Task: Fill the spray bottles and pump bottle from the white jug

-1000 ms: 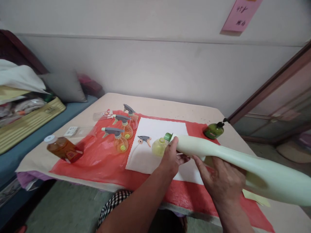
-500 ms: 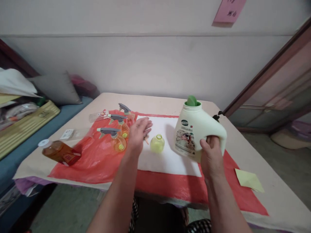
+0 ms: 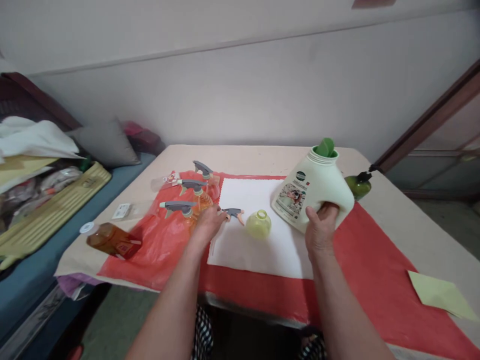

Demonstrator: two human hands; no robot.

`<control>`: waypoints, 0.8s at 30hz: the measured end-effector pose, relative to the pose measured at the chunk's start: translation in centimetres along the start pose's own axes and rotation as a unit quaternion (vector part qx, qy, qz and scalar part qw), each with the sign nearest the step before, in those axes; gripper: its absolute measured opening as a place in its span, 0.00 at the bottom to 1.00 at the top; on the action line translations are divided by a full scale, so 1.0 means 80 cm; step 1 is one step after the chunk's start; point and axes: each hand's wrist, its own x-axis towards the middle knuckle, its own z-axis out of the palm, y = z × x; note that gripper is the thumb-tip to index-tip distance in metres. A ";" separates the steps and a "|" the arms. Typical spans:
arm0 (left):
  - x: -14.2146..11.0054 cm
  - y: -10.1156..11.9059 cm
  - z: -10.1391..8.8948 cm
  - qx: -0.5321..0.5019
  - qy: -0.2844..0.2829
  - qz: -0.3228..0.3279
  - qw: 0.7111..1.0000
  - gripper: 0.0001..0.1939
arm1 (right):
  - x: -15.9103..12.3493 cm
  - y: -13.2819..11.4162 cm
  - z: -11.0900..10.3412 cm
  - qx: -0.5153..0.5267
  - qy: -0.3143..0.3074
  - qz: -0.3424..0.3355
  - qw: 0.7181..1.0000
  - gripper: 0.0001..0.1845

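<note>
My right hand (image 3: 320,229) grips the handle of a pale green detergent jug (image 3: 312,188) with an open green spout, held tilted above the white cloth (image 3: 258,235). My left hand (image 3: 207,223) reaches down at the cloth's left edge, its fingers beside a loose grey spray trigger head (image 3: 233,214) and just in front of the nearest spray bottle (image 3: 183,210). Whether its fingers are closed is hidden. A small open yellow-green bottle (image 3: 258,223) without a cap stands on the cloth between my hands.
Two more spray bottles (image 3: 195,186) stand on the red plastic sheet (image 3: 360,265). An amber bottle (image 3: 110,240) lies at the left. A dark green pump bottle (image 3: 358,184) stands behind the jug. A yellow-green paper (image 3: 440,295) lies at the right. A bed with clutter is on the left.
The jug went from lying across in both hands to being held upright by the right hand alone. My left hand let go and moved left to the trigger head.
</note>
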 end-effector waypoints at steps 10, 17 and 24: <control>0.004 0.008 0.061 0.151 -0.055 0.008 0.987 0.18 | -0.039 -0.021 -0.010 -0.122 0.029 0.107 0.986 0.35; 0.010 0.015 0.073 0.157 -0.028 -0.011 0.987 0.18 | -0.061 -0.038 -0.006 -0.136 0.073 0.192 0.969 0.41; 0.014 0.035 0.031 0.068 0.072 -0.030 0.995 0.16 | -0.067 -0.045 0.000 -0.125 0.053 0.213 0.968 0.39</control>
